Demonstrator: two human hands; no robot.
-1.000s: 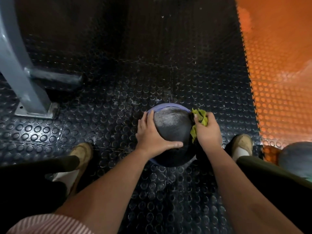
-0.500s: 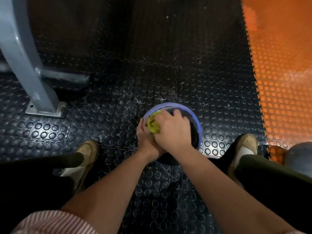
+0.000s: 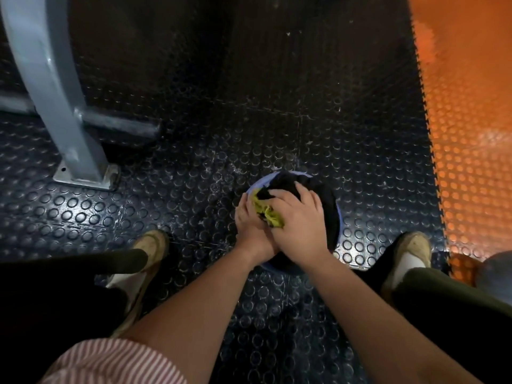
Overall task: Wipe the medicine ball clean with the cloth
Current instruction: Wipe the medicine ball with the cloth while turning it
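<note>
A black medicine ball point(image 3: 325, 200) with a blue-violet band sits on the studded floor between my feet. My right hand point(image 3: 299, 217) lies over the top of the ball and presses a crumpled yellow-green cloth point(image 3: 267, 213) against it, fingers bent over the cloth. My left hand point(image 3: 248, 220) rests against the ball's left side, partly under my right hand, with its fingers lying along the ball. Much of the ball is hidden by both hands.
Black studded rubber flooring point(image 3: 194, 134) runs all around; orange studded flooring point(image 3: 471, 120) starts on the right. A grey metal machine leg with a base plate point(image 3: 83, 167) stands at the left. My shoes point(image 3: 149, 248) point(image 3: 410, 250) flank the ball. Another dark ball point(image 3: 496, 270) lies at the right edge.
My right hand has carried the cloth from the ball's right side across its top to the left, close to my left hand. My left hand has stayed on the ball's left side.
</note>
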